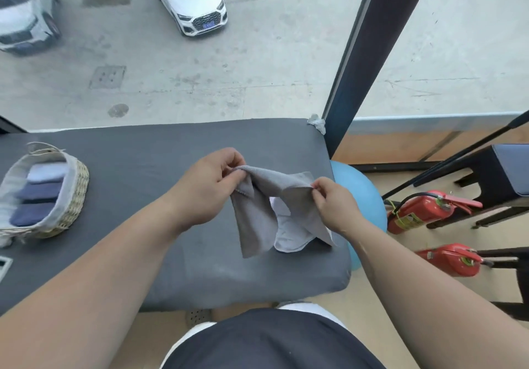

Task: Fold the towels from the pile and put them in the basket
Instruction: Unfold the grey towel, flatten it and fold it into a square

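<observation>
A grey towel [259, 214] hangs in the air over the dark grey padded table [137, 168]. My left hand [206, 188] pinches its upper left corner and my right hand [332, 202] pinches the upper right corner. Under the hanging cloth a white towel [289, 234] lies crumpled on the table, partly hidden. A woven basket [73, 197] with a cloth lining stands at the table's left end. Inside it lie three folded towels in a row, one light blue [47, 171] and two dark blue [34, 201].
A large window with a dark frame post [369, 42] stands right behind the table. A blue exercise ball [360, 194] sits beside the table's right end. Two red fire extinguishers [420, 211] lie on the floor at the right, next to black furniture legs.
</observation>
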